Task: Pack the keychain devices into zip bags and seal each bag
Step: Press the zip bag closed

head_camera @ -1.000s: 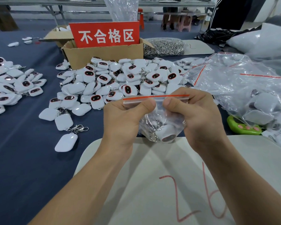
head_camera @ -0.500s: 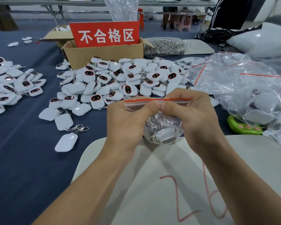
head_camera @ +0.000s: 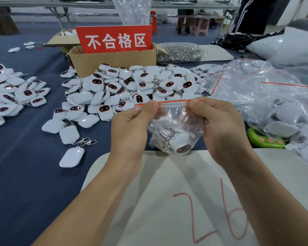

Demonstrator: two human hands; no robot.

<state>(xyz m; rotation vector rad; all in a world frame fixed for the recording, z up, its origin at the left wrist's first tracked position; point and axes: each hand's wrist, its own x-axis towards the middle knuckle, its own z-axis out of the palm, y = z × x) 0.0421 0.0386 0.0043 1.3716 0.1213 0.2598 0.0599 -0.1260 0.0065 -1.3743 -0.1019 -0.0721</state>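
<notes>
Left hand (head_camera: 130,125) and right hand (head_camera: 220,125) each pinch the red-striped mouth of the small clear plastic zip bag (head_camera: 178,121) — a white rounded keychain device (head_camera: 182,146) hangs in the bottom. Best to press thumbs along the whole strip, end to end — leaving no gap

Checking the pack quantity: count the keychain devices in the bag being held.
1 that shows plainly: a white device with a dark face at the bottom of the bag, which the left hand and right hand pinch at its top. Crinkled plastic may hide more.
</notes>
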